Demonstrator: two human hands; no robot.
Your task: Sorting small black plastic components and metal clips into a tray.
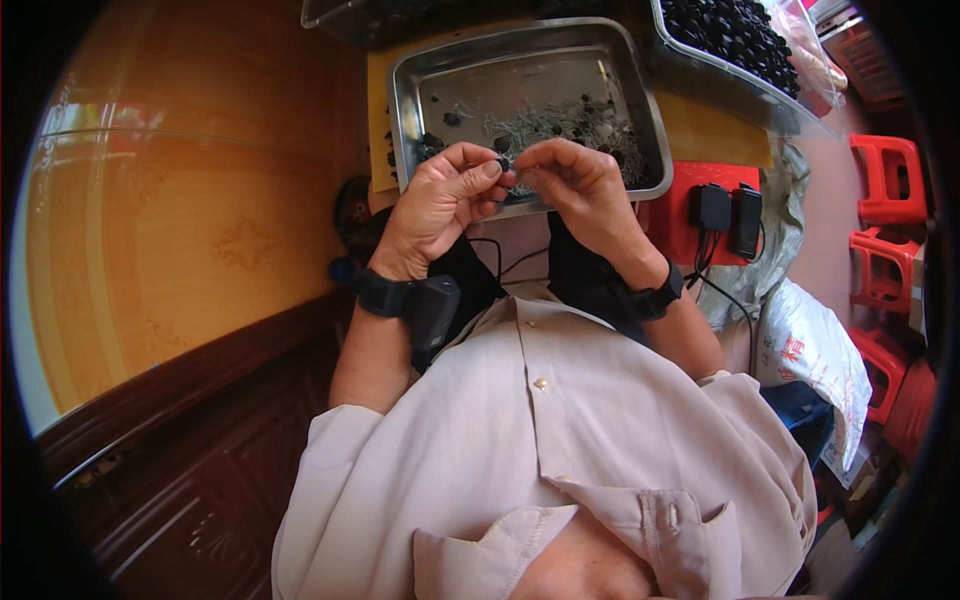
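My left hand [445,205] pinches a small round black piece [503,165] between thumb and forefinger. My right hand [585,190] is closed in a pinch right beside it, fingertips almost meeting the left ones. Whatever lies between the right fingertips is too small to make out. Both hands are over the near rim of a rectangular metal tray [655,130]. Inside the tray lies a loose heap of thin silvery pieces [530,125], with several black pieces [452,118] scattered among them and at the left.
A clear plastic bin of black round pieces [725,35] stands at the far right. A red stool [680,210] beside the tray bears black devices [711,208] with cables. More red stools [888,180] line the right side. A wooden panel [220,220] borders the left.
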